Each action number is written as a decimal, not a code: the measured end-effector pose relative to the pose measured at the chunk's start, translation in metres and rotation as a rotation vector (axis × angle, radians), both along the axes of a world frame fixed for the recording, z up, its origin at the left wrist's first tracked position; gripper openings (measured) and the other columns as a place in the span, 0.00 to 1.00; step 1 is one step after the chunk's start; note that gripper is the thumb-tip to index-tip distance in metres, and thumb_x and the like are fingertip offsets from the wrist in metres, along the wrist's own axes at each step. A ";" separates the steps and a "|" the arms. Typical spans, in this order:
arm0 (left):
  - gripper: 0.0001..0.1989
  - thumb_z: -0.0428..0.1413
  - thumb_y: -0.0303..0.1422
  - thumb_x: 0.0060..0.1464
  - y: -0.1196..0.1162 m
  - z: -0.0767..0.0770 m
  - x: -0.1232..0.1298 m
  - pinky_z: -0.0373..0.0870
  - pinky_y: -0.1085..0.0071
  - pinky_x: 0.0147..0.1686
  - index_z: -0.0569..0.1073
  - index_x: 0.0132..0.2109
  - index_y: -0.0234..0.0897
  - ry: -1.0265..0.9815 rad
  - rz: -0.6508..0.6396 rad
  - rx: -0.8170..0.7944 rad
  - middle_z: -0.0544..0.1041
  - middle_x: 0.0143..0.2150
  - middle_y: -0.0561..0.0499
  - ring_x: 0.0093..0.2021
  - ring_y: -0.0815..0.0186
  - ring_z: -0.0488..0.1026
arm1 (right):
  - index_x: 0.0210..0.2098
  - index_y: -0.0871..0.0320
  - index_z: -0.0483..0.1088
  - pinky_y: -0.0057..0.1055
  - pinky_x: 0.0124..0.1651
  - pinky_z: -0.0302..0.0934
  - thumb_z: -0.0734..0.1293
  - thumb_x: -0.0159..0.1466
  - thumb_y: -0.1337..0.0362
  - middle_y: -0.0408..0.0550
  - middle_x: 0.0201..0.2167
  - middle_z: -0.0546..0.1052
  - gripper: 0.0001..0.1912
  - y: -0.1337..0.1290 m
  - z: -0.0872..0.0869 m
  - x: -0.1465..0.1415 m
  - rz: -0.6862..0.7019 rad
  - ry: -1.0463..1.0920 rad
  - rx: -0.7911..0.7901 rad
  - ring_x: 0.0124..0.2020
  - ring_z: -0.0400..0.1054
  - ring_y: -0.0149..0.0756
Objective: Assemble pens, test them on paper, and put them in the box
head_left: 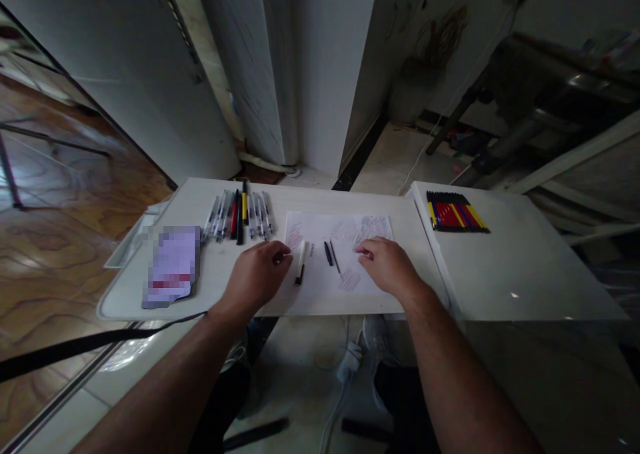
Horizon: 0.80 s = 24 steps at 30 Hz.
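A scribbled white sheet of paper [320, 287] lies on the white table. My left hand [261, 271] rests at its left edge, fingers curled together; whether they hold anything is too small to tell. My right hand [387, 264] is at the sheet's right side, its thumb and fingers pinched, with nothing clear between them. Between the hands lie a white pen barrel with a dark end [301, 263], a short black cap-like piece [328, 254] and a thin dark refill [335, 257]. A tiny spring-like piece [312, 248] is beside the barrel.
Several clear, red, black and yellow pens [239, 215] lie at the back left of the table [220, 294], near a blurred purple object [173, 264]. A row of colourful pens [456, 213] lies on the right table section. A black strap [100, 339] crosses the left front.
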<state>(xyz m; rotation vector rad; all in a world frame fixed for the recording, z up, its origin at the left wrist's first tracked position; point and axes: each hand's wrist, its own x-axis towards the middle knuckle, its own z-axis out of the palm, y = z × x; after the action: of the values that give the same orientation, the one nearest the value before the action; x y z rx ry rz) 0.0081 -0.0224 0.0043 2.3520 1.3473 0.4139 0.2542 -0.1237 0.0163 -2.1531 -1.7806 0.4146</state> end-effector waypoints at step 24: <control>0.16 0.48 0.38 0.60 -0.006 -0.016 0.000 0.71 0.64 0.45 0.80 0.42 0.39 0.064 -0.226 0.010 0.77 0.43 0.44 0.41 0.60 0.76 | 0.46 0.56 0.77 0.30 0.51 0.61 0.65 0.64 0.66 0.49 0.43 0.77 0.13 0.002 -0.008 -0.015 0.160 -0.003 -0.076 0.44 0.71 0.36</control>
<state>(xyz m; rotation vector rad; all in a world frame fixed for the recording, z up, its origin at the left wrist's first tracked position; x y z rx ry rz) 0.0082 -0.0284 -0.0118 2.5093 1.0907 0.2804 0.2390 -0.1219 0.0080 -2.0684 -1.9763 0.5263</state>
